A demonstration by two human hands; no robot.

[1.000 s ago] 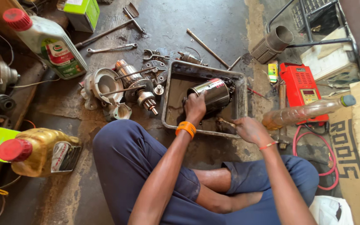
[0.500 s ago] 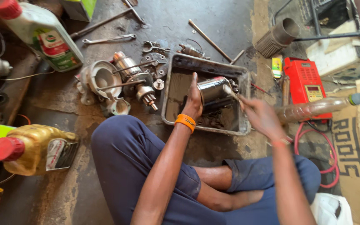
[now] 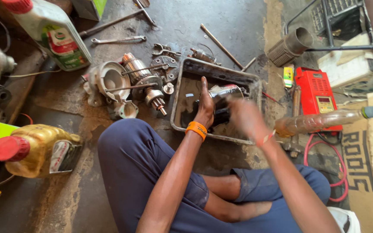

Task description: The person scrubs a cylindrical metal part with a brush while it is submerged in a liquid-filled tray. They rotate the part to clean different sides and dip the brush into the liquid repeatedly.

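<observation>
Greasy floor; blurred right hand (image 3: pixel 246 117) over cylinder (image 3: pixel 225 92).

Left hand (image 3: pixel 205 105) extended forward, fingers together, palm turned inward, wrist banded in orange. Right hand (image 3: pixel 247 117) raised nearby on its right, motion-blurred, grip indistinct.

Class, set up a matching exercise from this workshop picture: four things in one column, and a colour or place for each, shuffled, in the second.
Things:
1. wristband on the left hand
2. metal cylinder
3. meter box
4. spanner

Descriptions:
A. red, right of the tray
B. orange
C. lying on the floor beyond the tray
D. held in the tray

Pairs: 1-B, 2-D, 3-A, 4-C
</observation>
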